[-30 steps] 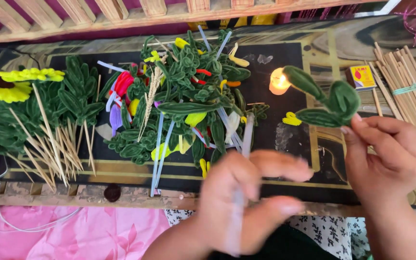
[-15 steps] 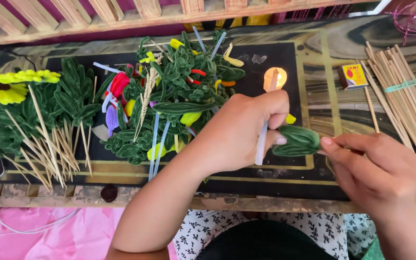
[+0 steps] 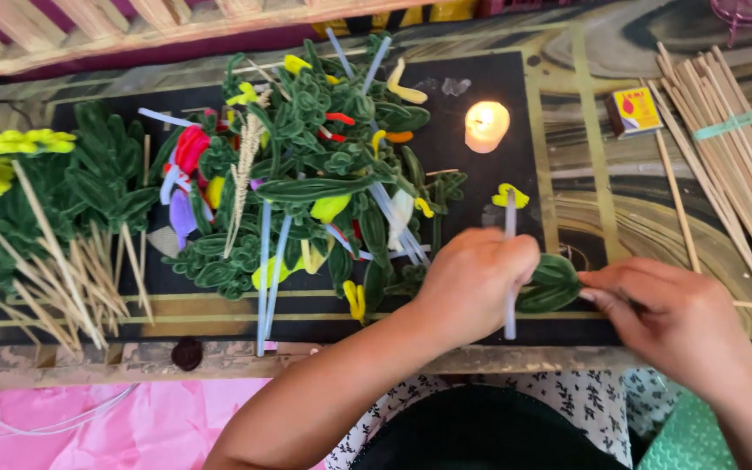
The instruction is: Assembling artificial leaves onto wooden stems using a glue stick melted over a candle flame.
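Observation:
My left hand [image 3: 472,278] grips a pale, thin glue stick [image 3: 509,235] that stands nearly upright, its lower end poking out below the fist. Its tip area meets a green fuzzy leaf piece [image 3: 550,283] made of bent pipe cleaner. My right hand [image 3: 663,318] pinches the right end of that leaf, holding it flat over the table's front edge. A lit round candle [image 3: 486,124] burns just beyond my hands.
A heap of green pipe-cleaner leaves and coloured bits [image 3: 324,174] covers the black mat. Yellow fuzzy flowers on wooden sticks [image 3: 10,165] lie at the left. A bundle of wooden skewers [image 3: 733,148] and a small matchbox [image 3: 635,110] sit at the right.
My left hand came forward from the lap with the glue stick and now sits against the leaf. My right hand lowered the leaf from above the candle down to the front edge.

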